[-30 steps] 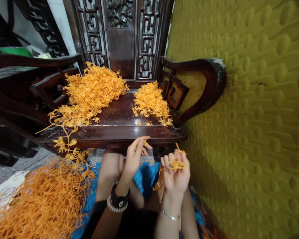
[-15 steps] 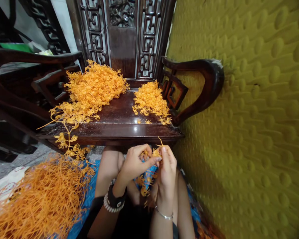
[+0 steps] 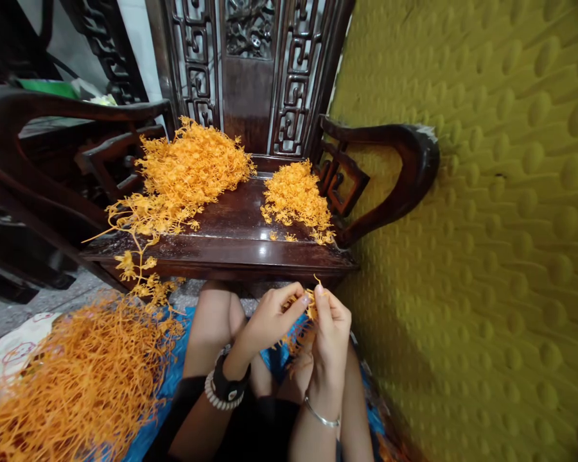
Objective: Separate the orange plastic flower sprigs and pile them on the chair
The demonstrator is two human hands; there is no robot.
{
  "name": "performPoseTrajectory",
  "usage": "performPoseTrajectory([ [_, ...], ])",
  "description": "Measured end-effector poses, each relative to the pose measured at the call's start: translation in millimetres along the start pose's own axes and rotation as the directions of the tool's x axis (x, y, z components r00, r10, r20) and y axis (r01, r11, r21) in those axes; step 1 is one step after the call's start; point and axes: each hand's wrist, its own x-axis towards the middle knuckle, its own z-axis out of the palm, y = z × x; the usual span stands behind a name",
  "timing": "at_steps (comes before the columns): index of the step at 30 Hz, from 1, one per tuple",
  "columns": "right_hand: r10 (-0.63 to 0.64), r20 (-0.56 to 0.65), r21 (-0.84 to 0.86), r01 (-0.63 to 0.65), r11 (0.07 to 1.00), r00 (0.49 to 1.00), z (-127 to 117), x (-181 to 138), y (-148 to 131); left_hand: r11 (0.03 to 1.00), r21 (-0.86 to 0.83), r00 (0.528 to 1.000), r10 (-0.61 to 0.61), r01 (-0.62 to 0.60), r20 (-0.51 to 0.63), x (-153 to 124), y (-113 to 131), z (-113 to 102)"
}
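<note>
left hand (image 3: 277, 314), right hand (image 3: 332, 321): apart a second ago, now together | both pinching orange, plastic-looking flowered strand (image 3: 311, 310) | before front edge of glossy dark-wood seat (image 3: 231, 221) | two-handed work, apparently

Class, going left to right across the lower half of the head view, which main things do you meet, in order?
Heap of orange strands, left hand, right hand, bumpy yellow surface.

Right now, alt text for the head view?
Right hand pinches an orange strand, left hand close beside it, its grip unclear. Beyond, a dark wooden chair bears a large orange pile left and a smaller pile right; stringy heap lower left.
</note>
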Motion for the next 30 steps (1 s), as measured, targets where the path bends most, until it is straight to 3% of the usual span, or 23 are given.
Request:
performPoseTrajectory([
  [7,0.016,0.106,-0.029,-0.013,0.999,0.994,-0.2,-1.0,-3.9,0.984,-0.179,1.0,-0.017,0.013,-0.019,-0.3,1.7,4.2],
  [12,0.118,0.018,0.23,-0.119,0.966,0.993,1.9,-1.5,-1.1,0.906,-0.404,0.991,-0.092,0.125,0.1,-1.1,5.6,9.4],
  [14,0.117,0.037,0.36,-0.123,0.925,0.992,-0.2,-0.8,-2.7,0.791,-0.589,0.985,-0.11,0.167,0.131,-1.2,5.8,9.7],
  [17,0.082,0.059,0.566,-0.101,0.818,0.995,-6.2,2.5,-8.5,0.551,-0.825,0.988,-0.144,0.123,0.052,0.3,5.0,5.6],
  [20,0.089,0.039,0.669,-0.092,0.738,0.995,-9.8,5.6,-14.5,0.371,-0.926,0.989,-0.146,0.068,0.014,2.9,6.3,-0.2],
  [23,0.138,0.071,0.641,-0.151,0.753,0.988,-6.2,4.5,-16.7,0.285,-0.953,0.99,-0.126,0.099,0.065,4.8,10.0,-1.0],
  [30,0.161,-0.028,0.428,-0.134,0.894,0.987,10.1,-3.1,-7.1,0.286,-0.95,0.969,-0.241,0.129,0.059,6.8,8.0,3.0],
])
